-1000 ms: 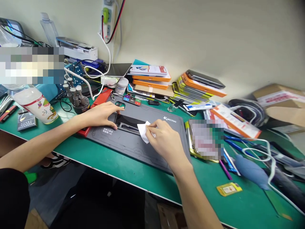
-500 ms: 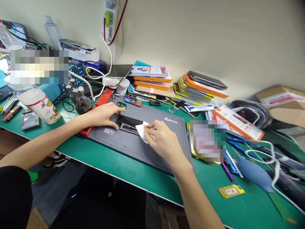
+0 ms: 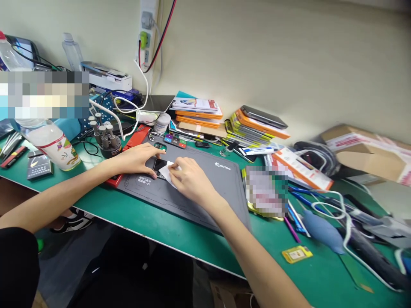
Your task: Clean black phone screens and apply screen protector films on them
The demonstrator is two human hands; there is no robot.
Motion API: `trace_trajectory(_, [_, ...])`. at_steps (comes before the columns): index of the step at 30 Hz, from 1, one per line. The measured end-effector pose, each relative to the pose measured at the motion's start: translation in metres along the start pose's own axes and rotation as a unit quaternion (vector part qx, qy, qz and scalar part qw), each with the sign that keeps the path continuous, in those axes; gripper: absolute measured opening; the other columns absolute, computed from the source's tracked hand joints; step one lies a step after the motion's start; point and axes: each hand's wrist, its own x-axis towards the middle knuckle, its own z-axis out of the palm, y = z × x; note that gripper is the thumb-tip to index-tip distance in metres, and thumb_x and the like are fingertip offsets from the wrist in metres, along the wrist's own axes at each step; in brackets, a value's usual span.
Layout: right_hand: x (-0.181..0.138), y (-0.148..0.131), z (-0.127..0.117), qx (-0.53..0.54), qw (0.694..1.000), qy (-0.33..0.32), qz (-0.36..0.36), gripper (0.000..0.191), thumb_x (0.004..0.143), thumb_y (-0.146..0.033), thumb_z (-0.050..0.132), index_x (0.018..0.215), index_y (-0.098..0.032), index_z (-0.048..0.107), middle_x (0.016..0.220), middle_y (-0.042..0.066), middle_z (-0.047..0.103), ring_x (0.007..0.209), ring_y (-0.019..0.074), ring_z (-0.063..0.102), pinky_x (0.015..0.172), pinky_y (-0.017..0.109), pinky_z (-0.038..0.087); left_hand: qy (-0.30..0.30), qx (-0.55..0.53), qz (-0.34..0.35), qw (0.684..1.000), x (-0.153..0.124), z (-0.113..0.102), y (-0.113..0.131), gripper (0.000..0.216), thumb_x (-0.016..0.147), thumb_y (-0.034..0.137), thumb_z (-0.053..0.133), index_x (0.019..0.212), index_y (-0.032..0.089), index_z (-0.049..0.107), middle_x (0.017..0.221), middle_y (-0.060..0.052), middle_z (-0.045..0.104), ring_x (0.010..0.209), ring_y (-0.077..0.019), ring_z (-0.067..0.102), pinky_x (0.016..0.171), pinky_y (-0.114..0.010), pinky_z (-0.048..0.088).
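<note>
A dark, glossy phone (image 3: 158,164) lies flat on the grey work mat (image 3: 192,201), mostly covered by the hands. My left hand (image 3: 139,160) steadies its left end, with thumb and forefinger at opposite edges. Pinched in the fingertips of my right hand (image 3: 194,179) is a white wipe (image 3: 168,174), pressed on the phone's surface close to my left fingers. Whether the phone has a frame around it or is a bare screen assembly I cannot tell.
Behind the mat stand a white jar (image 3: 162,122) and stacked boxes (image 3: 199,113). A screwdriver holder (image 3: 109,145) and a bottle (image 3: 56,147) are on the left. To the right lie a blue air blower (image 3: 323,231), a yellow packet (image 3: 297,254) and cables.
My right hand has slid the wipe leftward along the phone, toward my left hand. My left hand keeps its place at the phone's end. The view has shifted slightly.
</note>
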Motion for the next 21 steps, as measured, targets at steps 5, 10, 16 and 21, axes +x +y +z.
trace_trajectory(5, [0.028,-0.013,0.008,-0.023,1.0,-0.005,-0.011,0.034,0.107,-0.022,0.051,0.094,-0.019,0.082,0.107,0.013,0.071,0.101,0.0262,0.057,0.094,0.042,0.044,0.001,0.01,0.002,1.0,0.0,-0.001,-0.002,0.086,0.086,0.053,0.085,0.158,0.021,0.051,0.15,-0.014,0.064,0.141,-0.0281,0.055,0.115,-0.036,0.043])
trace_trajectory(10, [0.007,0.003,0.004,-0.036,0.999,0.002,-0.006,0.034,0.108,-0.02,0.049,0.103,-0.018,0.082,0.105,0.012,0.072,0.098,0.0258,0.06,0.091,0.042,0.045,-0.012,0.008,-0.018,1.0,0.0,-0.002,0.0,0.089,0.085,0.055,0.085,0.159,0.019,0.049,0.151,-0.013,0.063,0.143,-0.0271,0.053,0.117,-0.034,0.041])
trace_trajectory(16, [-0.056,0.04,-0.002,-0.003,0.997,0.059,0.043,0.033,0.108,-0.025,0.05,0.104,-0.022,0.083,0.108,0.011,0.074,0.096,0.0253,0.062,0.088,0.042,0.047,-0.008,-0.003,-0.008,1.0,-0.001,-0.001,0.0,0.085,0.087,0.057,0.082,0.157,0.02,0.052,0.145,-0.01,0.067,0.14,-0.0263,0.055,0.116,-0.033,0.04])
trace_trajectory(21, [-0.063,0.042,-0.004,-0.023,0.996,0.074,0.045,0.033,0.108,-0.025,0.051,0.104,-0.018,0.083,0.105,0.012,0.073,0.094,0.0256,0.061,0.087,0.042,0.047,-0.007,-0.009,-0.008,1.0,0.001,0.001,-0.001,0.086,0.085,0.057,0.084,0.157,0.022,0.052,0.143,-0.009,0.068,0.14,-0.0267,0.055,0.113,-0.032,0.041])
